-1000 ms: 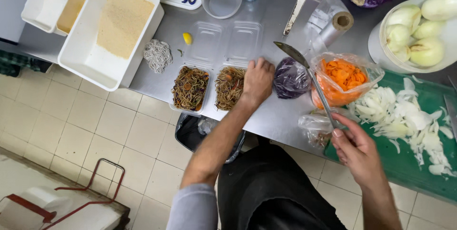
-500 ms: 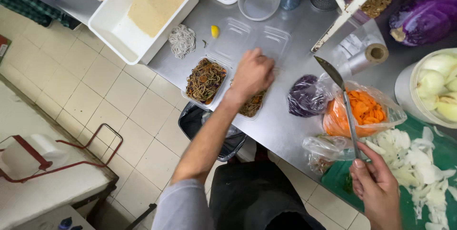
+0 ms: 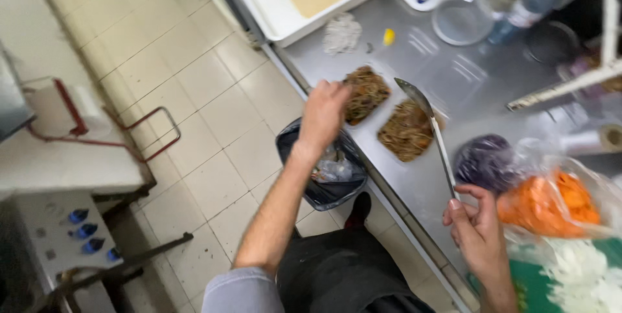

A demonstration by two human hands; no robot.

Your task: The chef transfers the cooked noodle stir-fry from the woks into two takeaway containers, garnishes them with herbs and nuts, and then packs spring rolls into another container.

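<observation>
Left hand [image 3: 324, 113]: reaching over the counter edge, fingers bunched together at the near left rim of the left noodle tray [image 3: 365, 94]; whether they pinch noodles I cannot tell.
Right hand [image 3: 476, 225]: fingers clamped on the handle of a long metal spoon [image 3: 431, 135].
Spoon bowl: hangs over the right noodle tray [image 3: 407, 131].
Trays: side by side on the steel counter [image 3: 447, 73].
Bin [image 3: 327, 172]: black-lined, on the floor below the left hand.
Right of trays: purple cabbage [image 3: 486, 161], then a bag of grated carrot [image 3: 551, 203].

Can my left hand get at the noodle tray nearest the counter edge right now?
Probably yes. The left hand is already at the near rim of the left noodle tray, with nothing between them. The right hand holds tongs over the other tray, clear of it.
</observation>
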